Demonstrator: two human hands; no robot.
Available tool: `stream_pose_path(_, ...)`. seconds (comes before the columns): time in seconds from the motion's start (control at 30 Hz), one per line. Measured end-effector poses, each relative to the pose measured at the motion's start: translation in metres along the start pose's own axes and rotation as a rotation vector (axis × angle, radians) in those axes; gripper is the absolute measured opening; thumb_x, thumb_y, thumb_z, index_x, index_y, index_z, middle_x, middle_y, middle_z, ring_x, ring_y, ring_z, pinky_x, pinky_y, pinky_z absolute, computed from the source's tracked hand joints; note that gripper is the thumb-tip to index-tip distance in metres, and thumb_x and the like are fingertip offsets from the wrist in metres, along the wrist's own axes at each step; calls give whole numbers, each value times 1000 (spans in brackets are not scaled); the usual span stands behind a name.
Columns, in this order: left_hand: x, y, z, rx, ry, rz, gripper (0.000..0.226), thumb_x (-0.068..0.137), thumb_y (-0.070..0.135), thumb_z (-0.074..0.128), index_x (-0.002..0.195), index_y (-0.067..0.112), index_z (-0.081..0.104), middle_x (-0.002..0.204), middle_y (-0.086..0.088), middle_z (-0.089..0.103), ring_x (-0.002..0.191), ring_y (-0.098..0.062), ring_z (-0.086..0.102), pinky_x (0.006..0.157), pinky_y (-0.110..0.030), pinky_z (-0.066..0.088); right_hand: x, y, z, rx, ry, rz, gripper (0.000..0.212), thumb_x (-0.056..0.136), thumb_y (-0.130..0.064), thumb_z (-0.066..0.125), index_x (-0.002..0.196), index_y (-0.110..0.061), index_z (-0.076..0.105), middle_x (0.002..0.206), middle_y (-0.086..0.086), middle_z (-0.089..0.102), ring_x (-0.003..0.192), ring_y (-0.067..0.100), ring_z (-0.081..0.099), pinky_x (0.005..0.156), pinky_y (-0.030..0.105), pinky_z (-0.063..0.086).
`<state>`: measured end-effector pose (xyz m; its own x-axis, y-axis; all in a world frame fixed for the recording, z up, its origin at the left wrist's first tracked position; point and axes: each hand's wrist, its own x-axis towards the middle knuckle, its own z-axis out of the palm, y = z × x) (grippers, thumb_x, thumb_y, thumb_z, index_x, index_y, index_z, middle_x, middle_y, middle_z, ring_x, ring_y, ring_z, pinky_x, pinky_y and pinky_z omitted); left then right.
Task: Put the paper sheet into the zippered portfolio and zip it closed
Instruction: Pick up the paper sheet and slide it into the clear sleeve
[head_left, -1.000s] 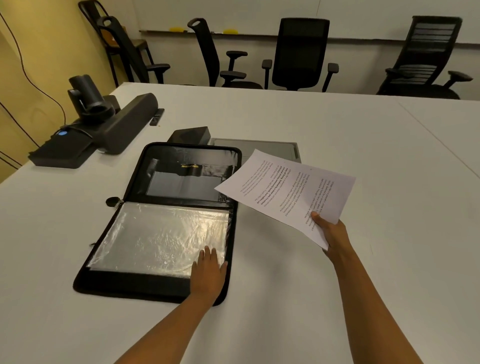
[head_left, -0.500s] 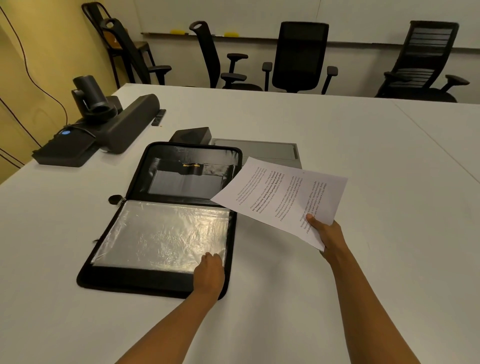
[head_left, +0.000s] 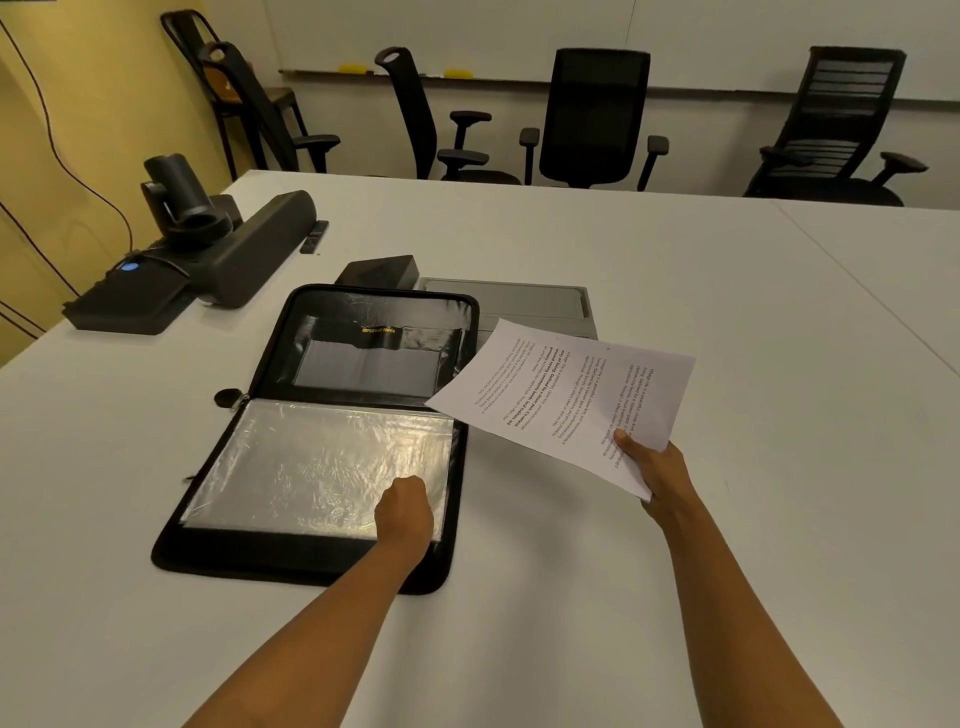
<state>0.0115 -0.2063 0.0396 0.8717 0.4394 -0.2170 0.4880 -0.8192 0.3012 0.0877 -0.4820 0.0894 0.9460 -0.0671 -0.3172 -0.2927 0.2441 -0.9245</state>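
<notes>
portfolio (head_left: 218, 545): matt black cloth | sleeve (head_left: 311, 467): glossy crinkled plastic | paper sheet (head_left: 561, 395): matt | table (head_left: 675, 291): smooth

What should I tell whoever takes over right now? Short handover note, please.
Left hand: fingers curled, resting on the clear sleeve near its right corner. Whether it pinches the sleeve is hidden.
Right hand: pinches the sheet by its near corner, in the air just right of the portfolio.
Portfolio: lies open flat on the table, unzipped, with the zipper pull at the left end of the hinge.
Done: portfolio is open, sheet is in hand.
Left: slide the sheet in, fold the portfolio shut, zip it closed.
</notes>
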Motion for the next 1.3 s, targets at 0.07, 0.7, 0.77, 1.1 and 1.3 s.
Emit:
stream_pose_path(0.07, 1, 0, -3, -19, 9, -17, 17, 92, -1, 50, 101, 2, 65, 104, -13, 67, 93, -24, 67, 78, -27, 54, -1, -1, -1, 5, -3, -1, 51, 85, -2, 60, 133, -7, 42, 127, 19, 56, 84, 21, 63, 62, 29, 60)
stream_pose_path(0.7, 11, 3, -10, -164, -8, 18, 36, 87, 34, 64, 107, 4, 59, 107, -13, 64, 96, -26, 64, 79, -32, 52, -4, 1, -6, -10, 15, 27, 52, 85, -4, 62, 132, -9, 43, 120, 15, 58, 84, 25, 63, 54, 25, 59)
stream_pose_path(0.77, 9, 5, -7, -127, -30, 23, 42, 86, 38, 64, 110, 4, 59, 110, -12, 62, 100, -25, 62, 81, -32, 51, -4, 0, -7, -15, 14, 25, 51, 85, -4, 62, 132, -10, 43, 119, 15, 58, 84, 25, 64, 55, 26, 59)
stream_pose_path(1.1, 10, 3, -3, -55, -57, -55, 18, 90, -2, 49, 101, -1, 64, 106, -15, 65, 96, -26, 66, 80, -27, 53, 1, 0, -14, -32, 28, 26, 52, 85, -5, 62, 134, -10, 42, 124, 17, 57, 93, 30, 62, 63, 30, 59)
stream_pose_path(1.3, 18, 2, -12, -201, -51, -146, 15, 87, 2, 61, 99, -2, 69, 103, -16, 69, 94, -28, 68, 83, -34, 57, 4, 4, -12, -16, 32, 30, 52, 85, -3, 61, 134, -8, 42, 127, 19, 56, 86, 25, 63, 71, 36, 55)
